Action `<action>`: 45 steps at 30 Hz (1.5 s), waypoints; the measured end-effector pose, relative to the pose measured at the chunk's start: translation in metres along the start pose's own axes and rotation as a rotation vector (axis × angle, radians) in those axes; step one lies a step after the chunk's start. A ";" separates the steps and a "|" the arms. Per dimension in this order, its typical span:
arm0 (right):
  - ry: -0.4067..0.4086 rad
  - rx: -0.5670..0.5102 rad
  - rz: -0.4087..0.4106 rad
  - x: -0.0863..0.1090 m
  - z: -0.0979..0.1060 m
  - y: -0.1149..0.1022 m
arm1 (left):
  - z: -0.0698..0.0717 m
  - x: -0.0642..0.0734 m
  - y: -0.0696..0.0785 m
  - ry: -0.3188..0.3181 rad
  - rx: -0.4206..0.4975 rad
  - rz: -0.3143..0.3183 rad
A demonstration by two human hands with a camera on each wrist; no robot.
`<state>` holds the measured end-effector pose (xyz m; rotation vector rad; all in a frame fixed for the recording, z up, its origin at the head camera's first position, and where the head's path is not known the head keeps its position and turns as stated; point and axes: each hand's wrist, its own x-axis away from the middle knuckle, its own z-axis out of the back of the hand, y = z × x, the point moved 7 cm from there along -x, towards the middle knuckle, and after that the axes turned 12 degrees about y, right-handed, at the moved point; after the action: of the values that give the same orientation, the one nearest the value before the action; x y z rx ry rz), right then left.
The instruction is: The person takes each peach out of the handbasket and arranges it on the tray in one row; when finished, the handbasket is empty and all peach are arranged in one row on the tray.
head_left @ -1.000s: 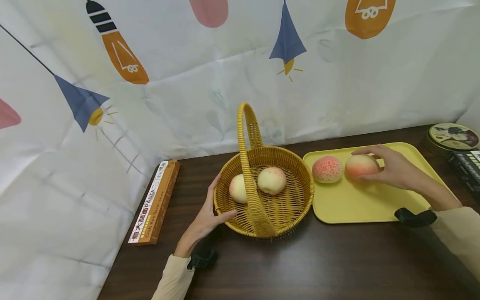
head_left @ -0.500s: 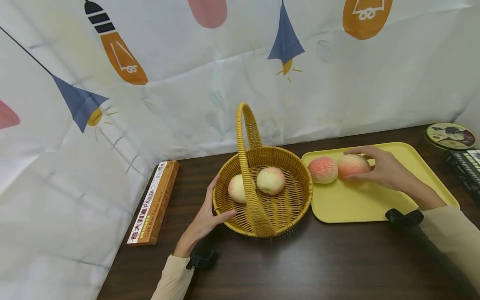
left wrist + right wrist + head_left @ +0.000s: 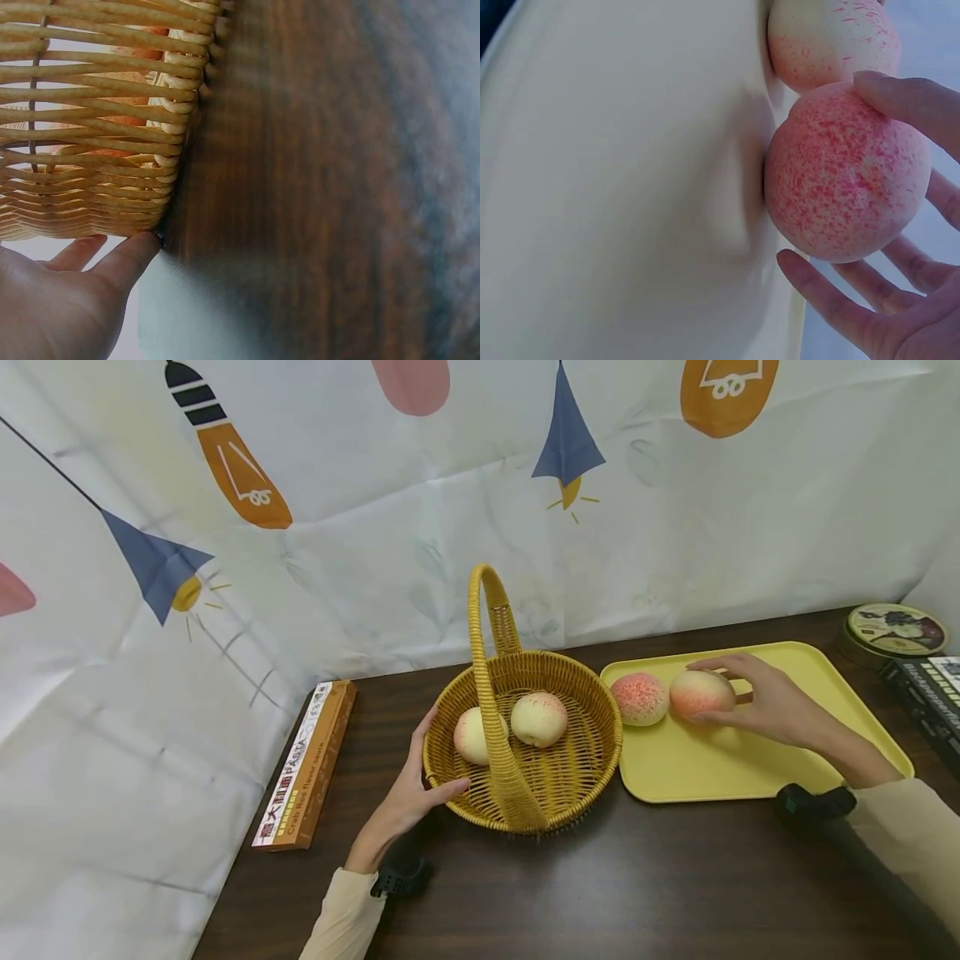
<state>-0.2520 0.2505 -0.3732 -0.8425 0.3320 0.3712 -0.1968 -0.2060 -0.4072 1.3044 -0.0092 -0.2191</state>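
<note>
At its left side, a round yellow wicker basket [image 3: 566, 777] is held by my left hand [image 3: 405, 793], thumb over the rim and fingers along the outer wall. Two pale peaches, one on the left [image 3: 470, 737] and one in the middle [image 3: 539, 719], lie in it. My right hand [image 3: 765, 702] spans a pinkish peach [image 3: 702, 693] on the yellow tray [image 3: 697, 768], thumb on its near side, fingers around the far side. Beside it sits a red-speckled peach [image 3: 640, 699]. In the right wrist view my thumb overlaps the peach [image 3: 847, 172], with one lower fingertip slightly apart from it.
An orange pasta box [image 3: 307, 768] lies along the table's left side. At the far right are a round tin [image 3: 896, 631] and a black box [image 3: 926, 702]. A printed white cloth [image 3: 375, 568] hangs behind the dark table [image 3: 615, 893]; the basket handle [image 3: 487, 652] stands upright.
My right hand has shifted the peach left along the tray, up against the red-speckled one. Just now that hand has hardly moved. The left hand and the basket stay in place.
</note>
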 end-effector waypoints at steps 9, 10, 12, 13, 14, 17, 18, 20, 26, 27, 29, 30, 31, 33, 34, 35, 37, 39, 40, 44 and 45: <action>-0.004 0.007 -0.013 -0.006 0.000 -0.002 | -0.001 -0.001 0.001 0.000 -0.016 -0.003; -0.004 0.010 -0.011 -0.006 0.000 -0.002 | -0.002 -0.001 0.001 -0.001 -0.010 -0.004; -0.005 0.011 -0.009 -0.007 0.001 -0.002 | -0.001 -0.001 0.002 -0.003 -0.002 -0.008; -0.005 0.011 -0.009 -0.008 0.001 -0.003 | -0.001 -0.001 0.003 -0.004 0.002 -0.010; -0.003 0.022 -0.006 -0.008 0.002 -0.003 | -0.001 -0.001 0.003 -0.007 0.007 -0.012; 0.004 0.025 0.014 -0.011 0.003 -0.008 | -0.001 -0.002 0.003 -0.009 0.013 -0.019; 0.009 0.022 0.029 -0.012 0.004 -0.012 | -0.001 -0.002 0.003 -0.009 0.015 -0.021; 0.023 0.015 0.059 -0.015 0.006 -0.022 | 0.000 -0.002 0.003 -0.008 0.013 -0.024; 0.065 -0.054 0.159 -0.028 0.004 -0.079 | 0.000 -0.002 0.002 -0.003 0.000 -0.013; 0.064 -0.071 0.183 -0.030 0.002 -0.091 | 0.000 -0.002 0.002 -0.002 0.000 -0.010; 0.050 -0.096 0.236 -0.034 -0.005 -0.113 | 0.000 -0.002 0.002 -0.003 0.004 -0.006; 0.038 -0.114 0.259 -0.035 -0.009 -0.124 | -0.001 -0.001 0.001 -0.004 0.004 -0.005; 0.023 -0.133 0.280 -0.037 -0.015 -0.133 | -0.001 -0.001 0.001 -0.004 0.004 -0.003; -0.009 -0.168 0.308 -0.040 -0.028 -0.148 | -0.001 -0.001 0.001 -0.005 0.005 -0.005; -0.029 -0.181 0.312 -0.042 -0.036 -0.154 | -0.001 -0.001 0.002 -0.006 0.004 -0.005; -0.051 -0.197 0.320 -0.043 -0.045 -0.159 | -0.001 -0.001 0.002 -0.007 0.002 -0.005; -0.098 -0.219 0.328 -0.046 -0.064 -0.164 | -0.002 -0.002 0.002 -0.009 0.001 -0.007; -0.148 -0.224 0.326 -0.049 -0.085 -0.166 | -0.002 -0.002 0.003 -0.011 -0.001 -0.010; -0.175 -0.221 0.321 -0.050 -0.094 -0.165 | -0.002 -0.002 0.003 -0.010 -0.002 -0.008; -0.254 -0.202 0.287 -0.052 -0.126 -0.156 | -0.002 0.000 0.002 -0.008 -0.001 -0.006; -0.274 -0.196 0.271 -0.052 -0.131 -0.153 | -0.002 0.001 0.002 -0.007 0.002 -0.006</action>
<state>-0.2482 0.0462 -0.3316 -0.9274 0.1554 0.7737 -0.1954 -0.2039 -0.4054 1.3057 -0.0113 -0.2293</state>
